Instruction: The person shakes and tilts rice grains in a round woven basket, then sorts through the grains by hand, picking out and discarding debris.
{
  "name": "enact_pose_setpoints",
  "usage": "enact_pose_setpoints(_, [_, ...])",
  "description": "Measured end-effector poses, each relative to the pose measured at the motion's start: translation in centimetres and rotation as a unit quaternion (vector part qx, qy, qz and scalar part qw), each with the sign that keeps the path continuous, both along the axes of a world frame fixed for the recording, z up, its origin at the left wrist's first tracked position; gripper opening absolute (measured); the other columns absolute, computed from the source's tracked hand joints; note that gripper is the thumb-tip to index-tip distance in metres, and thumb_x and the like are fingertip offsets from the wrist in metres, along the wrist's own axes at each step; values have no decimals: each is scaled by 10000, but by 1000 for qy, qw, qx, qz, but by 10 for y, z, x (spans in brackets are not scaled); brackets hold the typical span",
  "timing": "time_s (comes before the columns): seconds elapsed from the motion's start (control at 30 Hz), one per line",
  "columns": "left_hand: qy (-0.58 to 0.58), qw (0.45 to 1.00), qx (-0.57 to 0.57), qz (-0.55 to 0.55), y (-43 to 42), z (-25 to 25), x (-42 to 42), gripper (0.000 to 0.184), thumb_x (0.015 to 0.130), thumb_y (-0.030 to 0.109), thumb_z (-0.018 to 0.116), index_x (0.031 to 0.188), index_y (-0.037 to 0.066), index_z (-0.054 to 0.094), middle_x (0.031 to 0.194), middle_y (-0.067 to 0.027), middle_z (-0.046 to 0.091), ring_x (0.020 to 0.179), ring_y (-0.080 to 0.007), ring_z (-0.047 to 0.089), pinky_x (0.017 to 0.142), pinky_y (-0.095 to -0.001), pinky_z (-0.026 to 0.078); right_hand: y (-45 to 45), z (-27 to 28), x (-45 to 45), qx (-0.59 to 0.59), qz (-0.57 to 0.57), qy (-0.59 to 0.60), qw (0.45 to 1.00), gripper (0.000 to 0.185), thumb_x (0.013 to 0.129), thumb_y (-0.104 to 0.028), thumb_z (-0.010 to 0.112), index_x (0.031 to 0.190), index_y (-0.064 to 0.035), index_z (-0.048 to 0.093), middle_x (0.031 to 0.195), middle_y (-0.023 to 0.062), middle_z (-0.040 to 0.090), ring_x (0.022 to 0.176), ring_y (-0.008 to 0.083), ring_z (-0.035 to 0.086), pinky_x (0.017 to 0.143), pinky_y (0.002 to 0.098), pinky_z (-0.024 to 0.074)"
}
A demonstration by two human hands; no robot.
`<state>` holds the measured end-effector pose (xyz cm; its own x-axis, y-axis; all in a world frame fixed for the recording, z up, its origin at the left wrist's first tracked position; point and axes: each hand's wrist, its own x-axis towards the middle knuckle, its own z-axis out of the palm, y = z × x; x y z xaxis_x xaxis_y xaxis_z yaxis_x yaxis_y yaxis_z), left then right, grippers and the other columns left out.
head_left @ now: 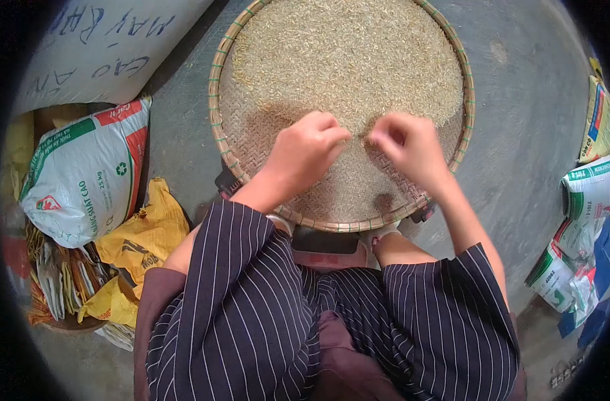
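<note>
A round woven bamboo tray point(215, 100) sits in front of my knees, its rim bound with green ties. Unhusked rice grains point(348, 57) lie thick over its far part and thin out towards me, where the weave shows. Over the near half of the tray, my left hand point(310, 146) is closed, thumb and fingertips pinched together. My right hand point(410, 148) faces it a short gap away, also pinched and slightly blurred. Whatever lies between the fingertips of either hand is too small to make out.
At the left stand a large white sack with handwriting point(111, 47), a white-and-green feed bag point(84, 174) and a yellow bag point(151, 227) by folded sacks. More feed bags point(589, 187) line the right side. Grey floor point(519, 134) surrounds the tray.
</note>
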<state>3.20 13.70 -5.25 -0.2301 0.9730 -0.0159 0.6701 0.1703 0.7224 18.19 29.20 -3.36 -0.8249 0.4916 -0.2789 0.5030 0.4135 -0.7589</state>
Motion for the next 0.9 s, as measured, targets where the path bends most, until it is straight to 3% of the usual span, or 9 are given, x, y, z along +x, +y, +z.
enact_pose_setpoints(0.03, [1, 1000, -1, -1, -2, -2, 4, 218, 761, 67, 732, 974, 91, 694, 885, -87, 647, 835, -269, 649, 715, -360, 538, 11, 6, -11, -59, -36, -14, 998, 83, 861, -82, 700, 910, -32, 655, 818, 50, 674, 678, 155, 613, 598, 294, 482])
enact_pose_setpoints(0.1, [2, 1000, 8, 21, -3, -3, 8, 210, 755, 83, 743, 960, 96, 698, 875, -78, 643, 824, -270, 649, 706, -364, 538, 35, 13, -39, -93, -144, 174, 970, 151, 884, -110, 695, 997, -15, 666, 928, 51, 705, 770, 131, 650, 650, 270, 515])
enact_pose_setpoints(0.17, [1, 999, 10, 30, -1, -5, 7, 200, 755, 91, 745, 950, 96, 700, 876, -75, 643, 817, -267, 650, 701, -364, 539, 42, 31, -72, 28, -199, 283, 938, 246, 891, -111, 684, 1123, -34, 666, 1008, 83, 711, 832, 138, 683, 725, 248, 534])
enact_pose_setpoints(0.2, [-1, 999, 12, 41, -1, -6, 6, 189, 756, 99, 748, 940, 97, 702, 878, -73, 644, 809, -265, 650, 697, -363, 540, 45, 30, -73, 28, -200, 285, 937, 246, 891, -111, 684, 1123, -34, 666, 1008, 83, 711, 832, 138, 683, 725, 248, 534])
enact_pose_setpoints(0.27, [-1, 999, 13, 38, -1, -8, 5, 181, 759, 106, 748, 934, 96, 703, 878, -71, 646, 798, -263, 653, 691, -361, 542, 47, 26, -73, 215, -171, 251, 928, 263, 825, -119, 716, 1077, -53, 680, 958, 109, 726, 843, 220, 718, 700, 309, 555])
enact_pose_setpoints(0.4, [7, 999, 31, 42, -3, -14, 6, 162, 765, 121, 749, 918, 97, 702, 860, -67, 652, 774, -259, 660, 683, -357, 545, 22, 12, -39, 53, -99, 161, 981, 240, 818, -114, 718, 1049, -53, 692, 953, 115, 721, 820, 213, 708, 698, 312, 550])
enact_pose_setpoints(0.47, [13, 998, 31, 47, -2, -14, 7, 149, 766, 123, 747, 906, 97, 702, 849, -65, 653, 774, -259, 661, 681, -357, 546, 7, 12, -23, -2, -92, 34, 995, 187, 805, -95, 715, 985, -48, 704, 898, 118, 707, 751, 209, 685, 674, 324, 538])
enact_pose_setpoints(0.6, [26, 998, 38, 47, -2, -15, 7, 113, 772, 126, 741, 872, 93, 700, 829, -61, 656, 776, -257, 664, 675, -359, 545, -12, -10, 1, -4, -41, 45, 998, 112, 785, -74, 706, 895, -52, 699, 789, 111, 648, 684, 251, 636, 636, 350, 508])
enact_pose_setpoints(0.9, [32, 997, 45, 55, -4, -17, 11, 142, 771, 121, 742, 901, 84, 697, 838, -74, 663, 777, -259, 669, 670, -363, 545, -40, -17, 6, 89, -35, 45, 994, 71, 791, -106, 699, 861, -97, 693, 801, 81, 599, 751, 297, 633, 652, 392, 515])
